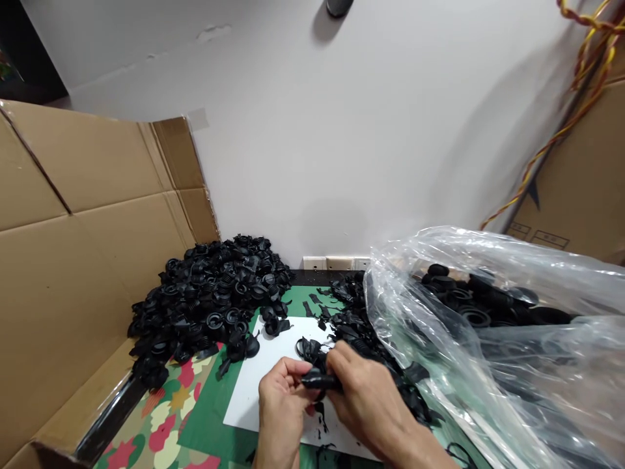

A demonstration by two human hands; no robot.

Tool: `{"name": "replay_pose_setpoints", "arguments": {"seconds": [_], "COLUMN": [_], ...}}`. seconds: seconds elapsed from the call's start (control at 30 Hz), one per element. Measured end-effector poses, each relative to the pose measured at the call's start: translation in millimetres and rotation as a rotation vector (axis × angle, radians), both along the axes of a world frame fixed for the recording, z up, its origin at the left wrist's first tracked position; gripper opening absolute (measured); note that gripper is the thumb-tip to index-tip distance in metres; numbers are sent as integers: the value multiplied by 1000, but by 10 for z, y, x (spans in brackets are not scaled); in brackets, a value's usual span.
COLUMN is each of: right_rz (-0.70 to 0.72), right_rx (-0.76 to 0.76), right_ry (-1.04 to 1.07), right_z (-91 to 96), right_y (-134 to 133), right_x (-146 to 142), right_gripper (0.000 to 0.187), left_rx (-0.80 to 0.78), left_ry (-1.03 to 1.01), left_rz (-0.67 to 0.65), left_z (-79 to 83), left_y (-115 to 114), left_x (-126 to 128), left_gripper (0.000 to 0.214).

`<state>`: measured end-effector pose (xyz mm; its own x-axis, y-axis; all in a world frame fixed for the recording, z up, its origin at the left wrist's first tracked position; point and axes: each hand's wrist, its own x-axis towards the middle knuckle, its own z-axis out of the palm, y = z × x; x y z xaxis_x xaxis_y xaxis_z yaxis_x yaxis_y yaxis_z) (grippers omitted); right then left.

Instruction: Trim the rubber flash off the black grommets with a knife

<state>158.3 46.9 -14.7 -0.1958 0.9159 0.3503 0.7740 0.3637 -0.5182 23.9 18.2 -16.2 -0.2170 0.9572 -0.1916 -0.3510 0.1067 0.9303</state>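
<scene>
My left hand (pixel 279 398) and my right hand (pixel 364 394) meet over a white sheet (pixel 266 381) near the bottom of the view. Both are closed in a pinch on one small black rubber part (pixel 318 378), held just above the sheet. Thin black scraps (pixel 319 417) lie on the sheet under my hands. A big heap of ribbed black rubber parts (pixel 209 293) sits to the left behind the sheet. A second, flatter pile of black trimmings (pixel 359 326) lies right beside my right hand.
A clear plastic bag (pixel 488 365) holding more black rubber parts (pixel 481 303) fills the right side. An open cardboard box flap (pixel 73 260) stands at the left. The sheet rests on a green mat (pixel 205 417) over a flowered cloth (pixel 161 423). A white wall is behind.
</scene>
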Motion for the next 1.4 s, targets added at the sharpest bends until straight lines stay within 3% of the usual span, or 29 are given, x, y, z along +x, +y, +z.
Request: {"name": "replay_pose_setpoints", "arguments": {"seconds": [0.1,0.17,0.37,0.6,0.8,0.97,1.07,1.13,1.27,1.4], "right_rz": [-180,-207,-68,165,143,199,181,160,178,296], "right_rx": [-78,-118,-328,-471,-234,51,215,296,426,643], "right_ry": [72,127,371,754,549,215,91,37,-40,-94], "right_z": [93,145,97,87,110,7,-17,4,8,-176], "right_y": [185,249,18,-208,-216,-227,-235,-245,-304,-394], "right_x": [242,381,315,13,-9,28,35,26,-63,-122], "right_gripper": [10,15,31,12,21,18,21,21,16,18], "left_rx": [-42,-56,-167,-120,-1,-14,-34,-42,-96,-69], "left_ry": [-143,-245,-390,-385,7,133,212,198,-86,-183], "left_rz": [-97,-67,-26,-121,-245,-285,-243,-230,-278,-114], "left_z": [22,58,132,25,9,80,109,115,98,118], "left_y": [-60,-50,51,28,26,62,64,55,82,221], "left_x": [-24,-51,-46,37,4,-45,-43,-14,44,-69], "left_gripper": [22,25,18,17,40,47,48,46,35,36]}}
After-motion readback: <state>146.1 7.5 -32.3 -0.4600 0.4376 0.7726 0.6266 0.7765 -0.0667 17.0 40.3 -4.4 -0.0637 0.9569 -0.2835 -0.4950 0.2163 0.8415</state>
